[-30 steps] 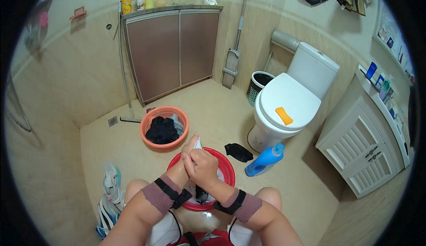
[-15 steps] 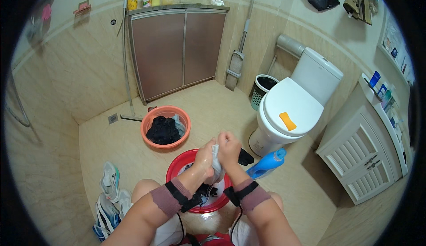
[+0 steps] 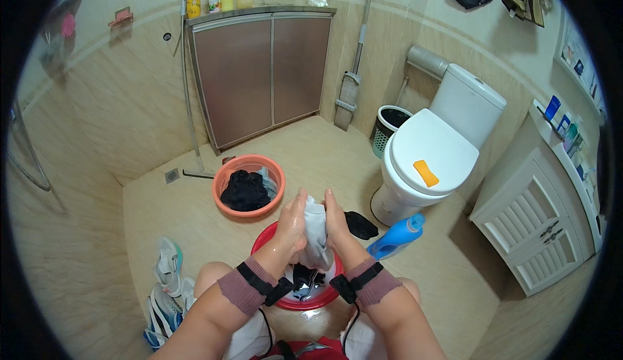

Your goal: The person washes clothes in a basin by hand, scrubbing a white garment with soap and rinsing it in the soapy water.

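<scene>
A light grey sock (image 3: 316, 230), elongated and wet-looking, is held upright between my hands above a red basin (image 3: 262, 236). My left hand (image 3: 291, 225) presses it from the left, its fingers pointing away from me. From the right, my right hand (image 3: 335, 219) closes against the sock's other side. Below them, dark and striped cloth (image 3: 305, 279) lies in the basin's water, partly covered by my wrists. A black piece of cloth (image 3: 361, 225) lies on the floor just right of the basin, beside a blue bottle (image 3: 397, 236).
Beyond the red basin stands an orange basin (image 3: 216, 194) with black and grey clothes. A toilet (image 3: 435, 146) with an orange brush-like item (image 3: 426, 173) on its lid is at right, near a white cabinet (image 3: 513, 220). Shoes (image 3: 170, 266) sit at left.
The sock was bunched in my closed hands; now it is spread taller between my palms, with my fingers straighter. The view has shifted slightly.
</scene>
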{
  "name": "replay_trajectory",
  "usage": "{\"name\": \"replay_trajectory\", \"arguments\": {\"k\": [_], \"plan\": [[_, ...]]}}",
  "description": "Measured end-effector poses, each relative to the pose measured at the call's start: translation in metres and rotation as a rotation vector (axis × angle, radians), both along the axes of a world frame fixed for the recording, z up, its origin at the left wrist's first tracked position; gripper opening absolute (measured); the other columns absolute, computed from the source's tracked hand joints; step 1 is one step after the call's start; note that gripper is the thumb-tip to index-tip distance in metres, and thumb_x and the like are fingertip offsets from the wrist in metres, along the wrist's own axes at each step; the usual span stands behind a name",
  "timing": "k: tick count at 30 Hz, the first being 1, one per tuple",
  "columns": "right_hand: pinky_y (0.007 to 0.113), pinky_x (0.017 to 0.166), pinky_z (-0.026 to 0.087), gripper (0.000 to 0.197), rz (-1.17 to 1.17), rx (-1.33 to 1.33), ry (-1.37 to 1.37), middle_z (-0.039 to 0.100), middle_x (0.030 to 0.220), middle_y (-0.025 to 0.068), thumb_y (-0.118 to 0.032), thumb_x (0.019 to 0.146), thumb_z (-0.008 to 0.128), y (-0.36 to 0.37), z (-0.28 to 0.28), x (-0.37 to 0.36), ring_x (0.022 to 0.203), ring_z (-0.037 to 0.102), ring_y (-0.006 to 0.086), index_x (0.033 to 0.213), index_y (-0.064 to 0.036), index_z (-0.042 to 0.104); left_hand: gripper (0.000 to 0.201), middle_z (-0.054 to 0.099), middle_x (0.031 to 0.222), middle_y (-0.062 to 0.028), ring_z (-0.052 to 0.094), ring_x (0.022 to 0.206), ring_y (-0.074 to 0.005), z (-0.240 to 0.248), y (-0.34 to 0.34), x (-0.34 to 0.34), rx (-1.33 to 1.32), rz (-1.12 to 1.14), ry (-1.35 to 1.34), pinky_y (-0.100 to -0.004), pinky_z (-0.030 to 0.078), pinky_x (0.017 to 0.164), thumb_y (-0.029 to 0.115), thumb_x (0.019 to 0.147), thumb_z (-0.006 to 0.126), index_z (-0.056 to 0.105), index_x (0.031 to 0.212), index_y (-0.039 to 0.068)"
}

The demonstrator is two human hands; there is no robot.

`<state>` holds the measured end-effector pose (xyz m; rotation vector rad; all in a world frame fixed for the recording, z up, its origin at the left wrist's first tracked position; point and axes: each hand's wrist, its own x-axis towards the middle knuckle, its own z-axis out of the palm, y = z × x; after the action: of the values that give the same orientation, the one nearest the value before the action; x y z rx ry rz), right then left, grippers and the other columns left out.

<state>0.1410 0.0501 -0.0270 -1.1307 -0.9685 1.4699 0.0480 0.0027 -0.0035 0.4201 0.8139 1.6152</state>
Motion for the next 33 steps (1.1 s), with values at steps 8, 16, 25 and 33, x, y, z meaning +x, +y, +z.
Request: {"name": "replay_trajectory", "arguments": {"k": [8, 16, 25, 33], "plan": [[0.036, 0.06, 0.047, 0.027, 0.062, 0.767, -0.618, 0.064, 0.075, 0.0154, -0.027, 0.084, 0.066, -0.069, 0.024, -0.022, 0.064, 0.062, 0.0235, 0.076, -0.0016, 0.059, 0.035, 0.056, 0.077, -0.0045, 0.056, 0.065, -0.0179, -0.057, 0.027, -0.055, -0.045, 0.115, 0.147, -0.0353, 0.05, 0.062, 0.043, 0.097, 0.046, 0.053, 0.089, 0.009], [0.046, 0.052, 0.046, 0.019, -0.21, 0.725, -0.767, 0.06, 0.066, 0.0203, -0.023, 0.083, 0.06, -0.028, 0.019, -0.002, 0.061, 0.06, 0.0396, 0.075, -0.0059, 0.059, 0.036, 0.061, 0.085, -0.0084, 0.063, 0.082, -0.0212, -0.016, 0.002, 0.008, -0.285, -0.143, -0.162, -0.0368, 0.051, 0.069, 0.041, 0.096, 0.047, 0.058, 0.099, 0.007], [0.046, 0.052, 0.044, 0.022, -0.224, 0.699, -0.728, 0.059, 0.067, 0.0207, -0.022, 0.085, 0.058, -0.029, 0.019, 0.002, 0.06, 0.058, 0.0399, 0.072, -0.0046, 0.055, 0.025, 0.057, 0.072, -0.0023, 0.058, 0.066, -0.0182, -0.001, 0.0, 0.009, -0.311, -0.12, -0.119, -0.0343, 0.049, 0.062, 0.035, 0.096, 0.049, 0.056, 0.085, 0.013], [0.039, 0.05, 0.042, 0.023, -0.19, 0.966, -0.709, 0.048, 0.059, 0.0198, -0.017, 0.085, 0.059, -0.055, 0.012, -0.015, 0.052, 0.054, 0.0324, 0.069, -0.0027, 0.051, 0.034, 0.062, 0.084, -0.0068, 0.061, 0.074, -0.0181, -0.041, 0.011, -0.014, -0.138, -0.212, -0.171, -0.0348, 0.051, 0.067, 0.038, 0.096, 0.05, 0.058, 0.092, 0.005]]}}
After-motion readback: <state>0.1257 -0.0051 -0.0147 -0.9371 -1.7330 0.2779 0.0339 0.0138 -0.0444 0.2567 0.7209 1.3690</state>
